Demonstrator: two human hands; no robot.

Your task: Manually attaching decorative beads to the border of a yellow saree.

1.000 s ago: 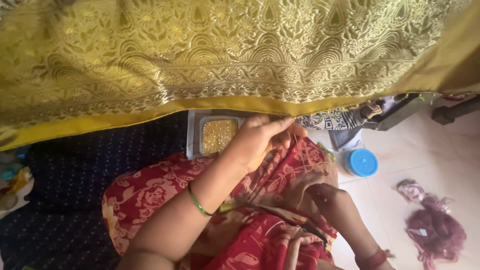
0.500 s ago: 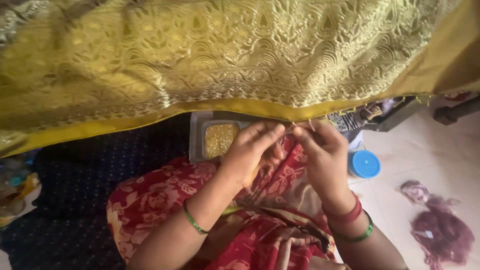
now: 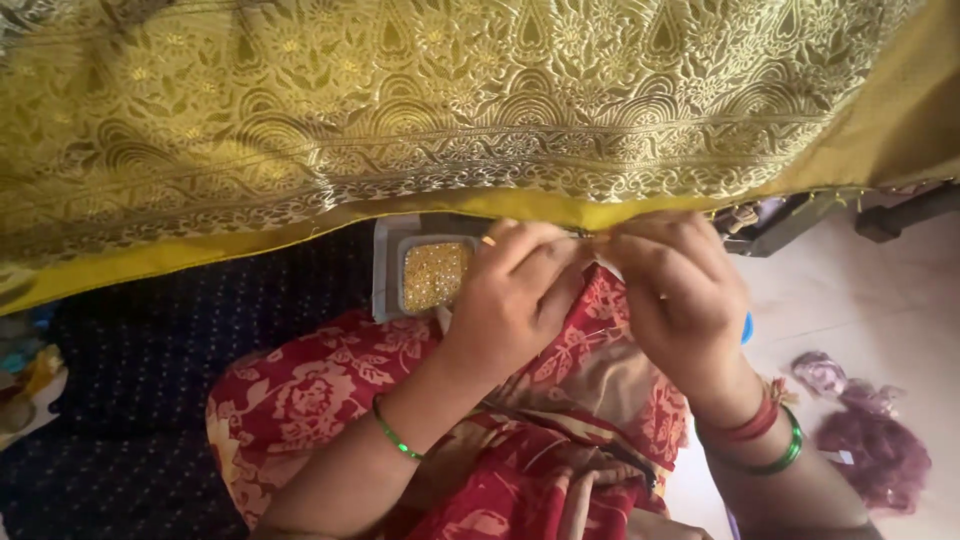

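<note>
— Close over the red floral lap [image 3: 330,390], both hands are now seen pinched together; the right hand [image 3: 680,300] has been brought up beside the left hand [image 3: 520,295].

— And what is gripped?

— Something fine, at the gold fabric's hem [image 3: 440,215], above the bead tray [image 3: 432,275]; stitching is judged resumed.
</note>
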